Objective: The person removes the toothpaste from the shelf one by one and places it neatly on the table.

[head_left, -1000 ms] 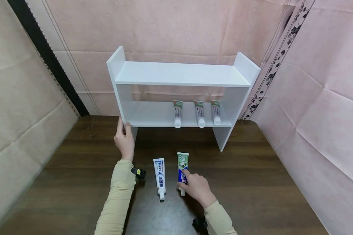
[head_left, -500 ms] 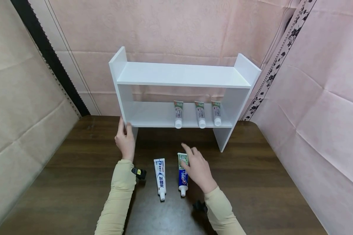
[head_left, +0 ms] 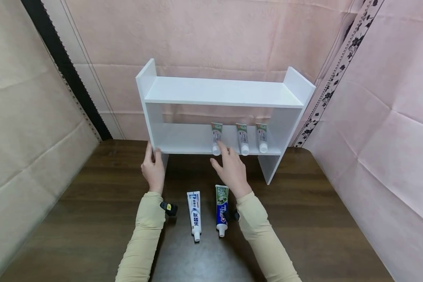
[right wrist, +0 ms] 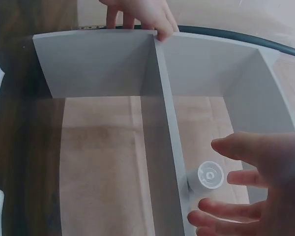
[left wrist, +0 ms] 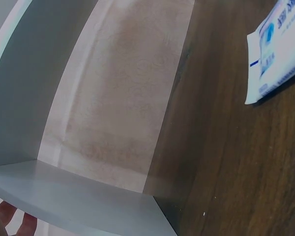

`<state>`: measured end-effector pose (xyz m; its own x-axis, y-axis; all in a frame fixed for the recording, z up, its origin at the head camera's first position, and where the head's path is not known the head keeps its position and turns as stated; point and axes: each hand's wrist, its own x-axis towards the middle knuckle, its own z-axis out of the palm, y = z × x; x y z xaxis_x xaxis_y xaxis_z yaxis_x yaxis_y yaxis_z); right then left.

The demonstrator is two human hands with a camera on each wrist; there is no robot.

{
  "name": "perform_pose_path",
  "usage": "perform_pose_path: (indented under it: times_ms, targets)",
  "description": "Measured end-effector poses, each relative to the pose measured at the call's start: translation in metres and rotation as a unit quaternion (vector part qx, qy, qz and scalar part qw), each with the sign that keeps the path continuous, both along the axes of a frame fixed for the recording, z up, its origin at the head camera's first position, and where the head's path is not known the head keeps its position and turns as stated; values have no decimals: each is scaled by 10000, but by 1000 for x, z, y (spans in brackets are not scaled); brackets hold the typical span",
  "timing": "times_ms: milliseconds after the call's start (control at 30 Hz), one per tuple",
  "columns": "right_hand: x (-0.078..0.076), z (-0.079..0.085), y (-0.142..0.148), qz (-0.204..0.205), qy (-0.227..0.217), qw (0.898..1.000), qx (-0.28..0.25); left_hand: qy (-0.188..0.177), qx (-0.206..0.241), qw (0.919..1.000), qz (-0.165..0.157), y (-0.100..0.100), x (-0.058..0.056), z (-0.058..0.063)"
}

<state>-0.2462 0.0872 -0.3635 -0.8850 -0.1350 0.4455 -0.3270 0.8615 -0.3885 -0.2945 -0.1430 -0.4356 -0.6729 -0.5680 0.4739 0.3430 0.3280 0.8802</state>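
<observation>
My left hand grips the left side panel of a white two-tier shelf; its fingers show at the panel's edge in the left wrist view. In the head view, my right hand reaches to the lower board, its fingers near the leftmost of three toothpaste tubes lying there caps forward. From the right wrist, that tube's white cap appears between the spread thumb and fingers, with no grip on it visible. The middle tube and right tube lie beside it.
On the brown table, a white-and-blue toothpaste tube and a green-and-blue one lie in front of the shelf. Pale cloth walls stand behind and at both sides.
My right hand has left the green-and-blue tube on the table and moved forward to the leftmost tube on the shelf. The left hand keeps its place on the side panel.
</observation>
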Motion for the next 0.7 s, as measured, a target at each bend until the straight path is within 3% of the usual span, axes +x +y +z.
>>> perform_pose_path:
  times_ms: [300, 567, 700]
  targets:
    - [-26, 2, -9, -189, -7, 9994, 296, -76, -85, 9999, 55, 0, 0, -2]
    - [-25, -8, -11, -351, 452, 9983, 93, -50, -50, 10000, 43, 0, -1, -1]
    - [-23, -12, -12, -483, 473, 9977, -66, -43, -46, 10000, 46, -1, 0, -1]
